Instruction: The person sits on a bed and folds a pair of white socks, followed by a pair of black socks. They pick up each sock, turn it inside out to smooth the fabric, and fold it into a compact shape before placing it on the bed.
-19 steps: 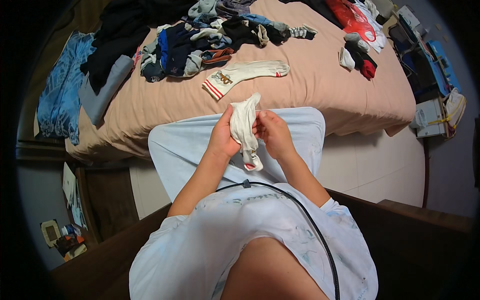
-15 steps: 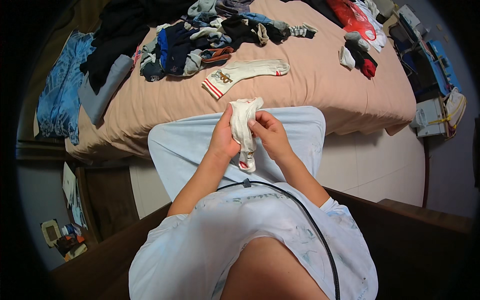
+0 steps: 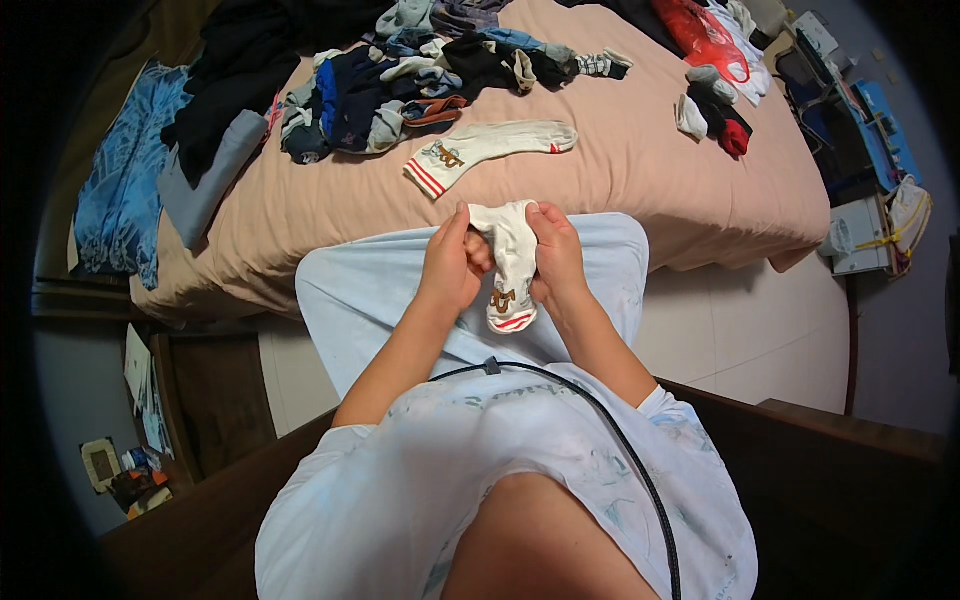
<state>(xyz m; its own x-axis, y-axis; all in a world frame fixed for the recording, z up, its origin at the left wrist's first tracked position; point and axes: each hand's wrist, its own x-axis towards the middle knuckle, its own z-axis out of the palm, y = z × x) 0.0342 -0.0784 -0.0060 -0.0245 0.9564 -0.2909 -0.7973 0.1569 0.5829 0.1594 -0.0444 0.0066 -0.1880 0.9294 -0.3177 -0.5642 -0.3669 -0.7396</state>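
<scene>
Between my two hands, above my lap, hangs a white sock (image 3: 512, 252) with red stripes at its cuff and a brown picture near them. The cuff end dangles toward me. My left hand (image 3: 456, 262) is closed on the sock's upper left corner, its fingers curled. My right hand (image 3: 556, 250) pinches the upper right side, thumb on top. Just beyond my hands, a similar white sock (image 3: 490, 150) lies flat on the bed, its red-striped cuff to the left and its toe to the right.
A long heap of mixed socks (image 3: 400, 95) covers the bed's far middle. Dark clothes, a folded grey cloth (image 3: 210, 178) and a blue patterned garment (image 3: 130, 170) lie at left. A few bunched socks (image 3: 715, 108) and a red plastic bag (image 3: 700, 40) sit at right on the pink bedspread (image 3: 690, 200).
The sock in my hands is spread wider and turned, so its brown picture and red stripes now show. My right hand has moved up to the sock's upper right corner.
</scene>
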